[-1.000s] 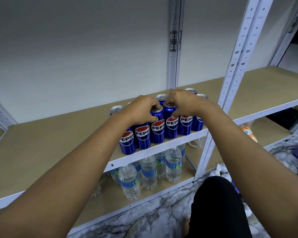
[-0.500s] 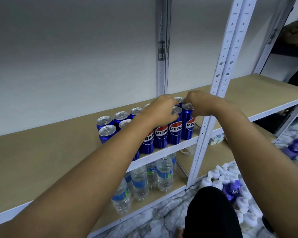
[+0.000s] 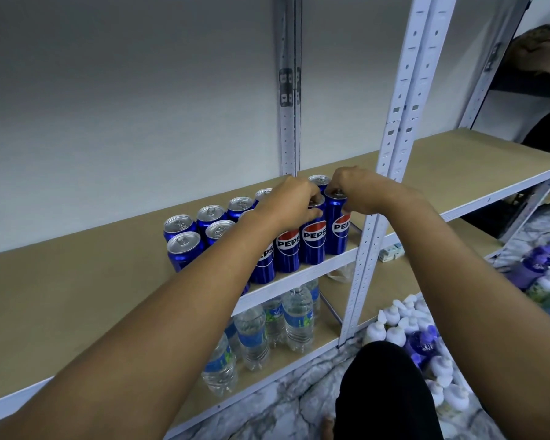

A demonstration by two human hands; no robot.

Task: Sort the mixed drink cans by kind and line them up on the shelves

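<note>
Two hands atop front-row Pepsi cans: left hand [image 3: 288, 203] fingers clamped on one can [image 3: 314, 233]; right hand [image 3: 354, 190] pinches end can [image 3: 338, 227] rim.

Dim, even indoor light; the plain grey back wall [image 3: 124, 106] fades to shadow toward the top; soft glints sit on the silver tops of the blue drink cans [image 3: 185, 242]; wide-angle bending slants the perforated white metal upright [image 3: 404, 122]; edges look slightly soft.

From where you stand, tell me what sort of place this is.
Likely a stockroom: white slotted-steel shelving rack, grouped blue Pepsi cans, clear plastic water bottles below, white plastic bottles on the floor.
</note>
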